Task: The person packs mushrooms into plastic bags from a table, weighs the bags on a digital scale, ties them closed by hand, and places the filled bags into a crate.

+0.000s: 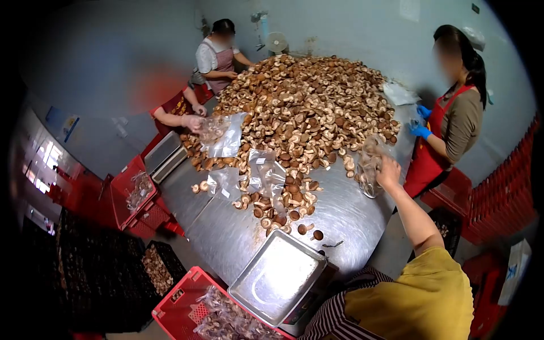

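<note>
My right hand [388, 173] is closed on the upper part of a clear plastic bag [370, 170] with mushrooms in it, at the right side of the metal table [345, 215]. My left hand is not in view. A large heap of brown mushrooms [300, 113] covers the table's far part. Loose mushrooms trail from it toward the near edge, with clear bags [265, 173] lying on and beside them. A square metal tray [277, 277] sits at the table's near edge.
Co-workers stand at the back left [218, 59] and right [453, 119]. At the left, a co-worker's gloved hands [194, 120] are at a bag. Red crates hold bagged mushrooms at the bottom [195, 277] and left [141, 218]. Red crates [498, 192] are stacked at right.
</note>
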A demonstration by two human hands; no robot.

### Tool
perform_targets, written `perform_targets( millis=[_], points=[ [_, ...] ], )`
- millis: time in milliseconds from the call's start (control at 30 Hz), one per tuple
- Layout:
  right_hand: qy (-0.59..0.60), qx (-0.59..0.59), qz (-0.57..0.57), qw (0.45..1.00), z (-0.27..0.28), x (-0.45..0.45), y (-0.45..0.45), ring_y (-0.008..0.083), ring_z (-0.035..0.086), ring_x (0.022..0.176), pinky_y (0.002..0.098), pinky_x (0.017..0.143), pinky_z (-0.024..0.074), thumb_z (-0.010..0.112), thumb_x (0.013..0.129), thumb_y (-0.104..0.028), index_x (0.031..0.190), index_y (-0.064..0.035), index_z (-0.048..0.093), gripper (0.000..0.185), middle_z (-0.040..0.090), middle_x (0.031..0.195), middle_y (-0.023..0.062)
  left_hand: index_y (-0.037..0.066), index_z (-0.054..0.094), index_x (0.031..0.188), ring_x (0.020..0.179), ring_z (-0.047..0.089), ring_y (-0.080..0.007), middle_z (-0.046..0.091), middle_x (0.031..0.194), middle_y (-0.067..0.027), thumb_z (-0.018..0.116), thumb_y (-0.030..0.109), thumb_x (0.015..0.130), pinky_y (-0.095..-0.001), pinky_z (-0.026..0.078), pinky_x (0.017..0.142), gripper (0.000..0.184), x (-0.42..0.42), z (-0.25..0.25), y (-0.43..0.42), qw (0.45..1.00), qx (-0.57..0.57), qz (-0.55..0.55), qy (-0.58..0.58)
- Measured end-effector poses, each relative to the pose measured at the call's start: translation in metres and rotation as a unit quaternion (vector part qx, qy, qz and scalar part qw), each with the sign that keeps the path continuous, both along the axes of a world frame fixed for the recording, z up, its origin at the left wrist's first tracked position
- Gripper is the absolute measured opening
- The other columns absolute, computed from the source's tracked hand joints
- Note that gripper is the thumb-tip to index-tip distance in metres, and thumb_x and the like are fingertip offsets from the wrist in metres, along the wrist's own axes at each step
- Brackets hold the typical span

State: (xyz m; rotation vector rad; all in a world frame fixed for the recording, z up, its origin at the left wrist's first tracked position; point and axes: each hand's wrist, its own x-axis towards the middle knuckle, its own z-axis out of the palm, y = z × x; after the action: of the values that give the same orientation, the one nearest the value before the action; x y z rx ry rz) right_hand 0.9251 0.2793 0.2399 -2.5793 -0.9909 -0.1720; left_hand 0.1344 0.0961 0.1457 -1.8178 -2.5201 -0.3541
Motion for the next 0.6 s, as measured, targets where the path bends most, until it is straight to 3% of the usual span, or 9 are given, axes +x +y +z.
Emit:
perform_targets(
  millis=[100, 200, 267, 300, 333, 433, 533, 567, 600],
  points=[
    [0.062, -0.093, -0.045, 0.993, -0.031, 0.050, -0.001, 0.0354, 0.061, 0.106, 0.0489, 0.098, 0.0401, 0.063, 0.081, -0.017, 0.109, -0.0053, 0.064, 0.031, 0.067, 0.107, 0.0193, 0.009, 0.045, 0.142, 0.109, 0.055, -0.0484, 0.053, 0.128, -0.0300, 0.059, 0.038, 0.086, -0.0506, 0.047, 0.093, 0.064, 0.028, 0.028, 0.008, 0.998, -0.049, 0.045, 0.011],
    [0.132, 0.063, -0.158, 0.977, -0.044, 0.082, 0.000, 0.0364, 0.063, 0.101, 0.0441, 0.091, 0.0450, 0.057, 0.087, -0.029, 0.108, -0.0083, 0.067, 0.031, 0.069, 0.096, 0.0202, 0.009, 0.045, 0.141, 0.106, 0.056, -0.0482, 0.055, 0.125, -0.0299, 0.058, 0.039, 0.087, -0.0505, 0.048, 0.091, 0.064, 0.048, 0.044, 0.015, 0.991, -0.106, 0.081, 0.013],
    [0.153, 0.207, -0.085, 0.962, -0.016, 0.071, 0.007, 0.0375, 0.061, 0.104, 0.0434, 0.086, 0.0478, 0.055, 0.090, -0.023, 0.108, -0.0058, 0.065, 0.027, 0.068, 0.103, 0.0195, 0.009, 0.046, 0.141, 0.104, 0.057, -0.0481, 0.056, 0.124, -0.0298, 0.057, 0.040, 0.087, -0.0505, 0.049, 0.090, 0.063, 0.053, 0.043, 0.017, 0.979, -0.163, 0.123, 0.020],
    [0.118, 0.249, -0.004, 0.961, -0.011, 0.066, 0.016, 0.0352, 0.062, 0.102, 0.0405, 0.087, 0.0477, 0.054, 0.093, -0.017, 0.106, -0.0054, 0.066, 0.021, 0.068, 0.104, 0.0162, 0.010, 0.048, 0.140, 0.100, 0.058, -0.0450, 0.058, 0.123, -0.0271, 0.052, 0.041, 0.090, -0.0500, 0.048, 0.088, 0.059, 0.008, -0.024, 0.013, 0.954, -0.186, 0.214, 0.100],
    [0.121, 0.272, 0.063, 0.952, 0.005, 0.050, 0.023, 0.0329, 0.063, 0.101, 0.0392, 0.088, 0.0476, 0.056, 0.092, -0.015, 0.105, -0.0054, 0.066, 0.018, 0.068, 0.103, 0.0148, 0.010, 0.048, 0.140, 0.100, 0.058, -0.0450, 0.058, 0.123, -0.0271, 0.052, 0.041, 0.090, -0.0500, 0.048, 0.088, 0.059, 0.018, -0.019, 0.015, 0.953, -0.187, 0.216, 0.099],
    [0.151, 0.295, 0.200, 0.922, 0.053, -0.002, 0.033, 0.0256, 0.062, 0.101, 0.0358, 0.091, 0.0473, 0.062, 0.089, -0.008, 0.099, -0.0065, 0.068, 0.012, 0.067, 0.105, 0.0111, 0.006, 0.051, 0.137, 0.106, 0.058, -0.0418, 0.058, 0.127, -0.0243, 0.051, 0.039, 0.093, -0.0477, 0.045, 0.095, 0.055, 0.063, 0.013, 0.041, 0.989, -0.061, 0.102, 0.091],
    [0.187, 0.274, 0.327, 0.885, 0.115, -0.057, 0.032, 0.0227, 0.062, 0.098, 0.0344, 0.091, 0.0486, 0.063, 0.089, -0.010, 0.098, -0.0091, 0.070, 0.011, 0.067, 0.100, 0.0076, -0.004, 0.056, 0.129, 0.123, 0.050, -0.0382, 0.057, 0.130, -0.0258, 0.058, 0.032, 0.093, -0.0428, 0.039, 0.105, 0.051, 0.109, 0.061, 0.072, 0.990, 0.094, 0.046, -0.094],
    [0.183, 0.276, 0.380, 0.864, 0.133, -0.069, 0.031, 0.0213, 0.062, 0.095, 0.0327, 0.087, 0.0494, 0.064, 0.088, -0.009, 0.096, -0.0080, 0.069, 0.010, 0.067, 0.096, 0.0056, -0.003, 0.067, 0.108, 0.100, 0.063, -0.0342, 0.067, 0.106, -0.0204, 0.058, 0.029, 0.094, -0.0434, 0.048, 0.094, 0.035, 0.091, 0.023, 0.085, 0.969, 0.241, -0.020, -0.049],
    [0.200, 0.282, 0.415, 0.842, 0.150, -0.084, 0.030, 0.0196, 0.062, 0.090, 0.0330, 0.084, 0.0502, 0.064, 0.088, -0.009, 0.095, -0.0076, 0.069, 0.008, 0.067, 0.093, 0.0043, -0.003, 0.067, 0.108, 0.100, 0.063, -0.0342, 0.067, 0.106, -0.0204, 0.058, 0.029, 0.094, -0.0434, 0.048, 0.094, 0.035, 0.095, 0.020, 0.089, 0.969, 0.241, -0.021, -0.051]
  ],
)
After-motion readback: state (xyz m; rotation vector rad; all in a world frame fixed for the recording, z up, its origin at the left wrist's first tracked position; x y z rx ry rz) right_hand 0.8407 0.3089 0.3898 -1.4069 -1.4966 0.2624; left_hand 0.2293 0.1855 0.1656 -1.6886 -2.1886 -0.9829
